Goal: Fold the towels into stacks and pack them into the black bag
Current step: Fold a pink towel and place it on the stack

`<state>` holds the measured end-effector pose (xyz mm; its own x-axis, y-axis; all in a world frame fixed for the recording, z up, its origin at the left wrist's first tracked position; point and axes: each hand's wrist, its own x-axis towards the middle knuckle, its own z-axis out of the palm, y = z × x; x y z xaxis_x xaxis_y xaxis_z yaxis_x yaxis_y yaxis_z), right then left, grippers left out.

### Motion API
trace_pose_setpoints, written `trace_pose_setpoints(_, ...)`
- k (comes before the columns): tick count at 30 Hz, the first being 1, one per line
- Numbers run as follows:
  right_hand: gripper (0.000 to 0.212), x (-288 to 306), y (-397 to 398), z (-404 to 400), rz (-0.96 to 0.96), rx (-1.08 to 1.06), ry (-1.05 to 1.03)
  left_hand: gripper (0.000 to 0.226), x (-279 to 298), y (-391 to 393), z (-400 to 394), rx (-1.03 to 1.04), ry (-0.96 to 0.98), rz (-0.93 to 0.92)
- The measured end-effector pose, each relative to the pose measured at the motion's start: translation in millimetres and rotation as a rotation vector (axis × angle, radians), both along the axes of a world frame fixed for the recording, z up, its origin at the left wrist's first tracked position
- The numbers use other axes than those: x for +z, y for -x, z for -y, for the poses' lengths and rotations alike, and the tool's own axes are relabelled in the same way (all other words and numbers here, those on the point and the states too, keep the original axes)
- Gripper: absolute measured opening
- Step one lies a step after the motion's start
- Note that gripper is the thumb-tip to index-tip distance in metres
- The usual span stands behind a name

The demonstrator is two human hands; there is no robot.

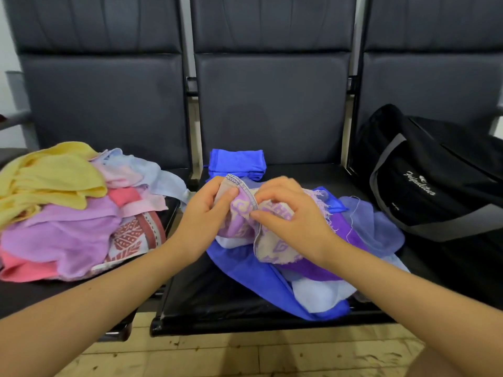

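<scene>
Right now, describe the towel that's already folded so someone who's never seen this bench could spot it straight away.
Look at the middle seat of the black bench, between the pastel pile and the black bag. At its back lies the folded blue towel. It alone is a neat, flat rectangle; the cloths in front are loose and crumpled.

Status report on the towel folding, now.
Left hand and right hand both pinching the purple patterned towel over the middle seat. Folded blue towel behind. Black bag right, nothing in the way.
</scene>
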<state>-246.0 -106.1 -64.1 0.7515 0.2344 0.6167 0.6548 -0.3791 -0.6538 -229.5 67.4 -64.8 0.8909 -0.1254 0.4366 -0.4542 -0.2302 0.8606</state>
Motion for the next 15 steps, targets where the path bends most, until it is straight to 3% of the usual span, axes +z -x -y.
trace_pose_setpoints(3,0.018,12,-5,3,0.057,-0.044,-0.029,0.023,1,-3,5,-0.004,0.038,-0.003)
trace_pose_setpoints(7,0.014,16,-5,2,-0.245,0.076,-0.092,0.024,-1,-5,7,-0.002,0.065,-0.012)
trace_pose_setpoints(11,0.011,10,-2,1,-0.341,0.144,-0.123,0.028,-4,-9,5,0.028,0.086,-0.032)
trace_pose_setpoints(15,0.020,-1,-3,0,-0.445,0.113,0.156,0.027,-4,-11,6,0.086,0.063,0.001)
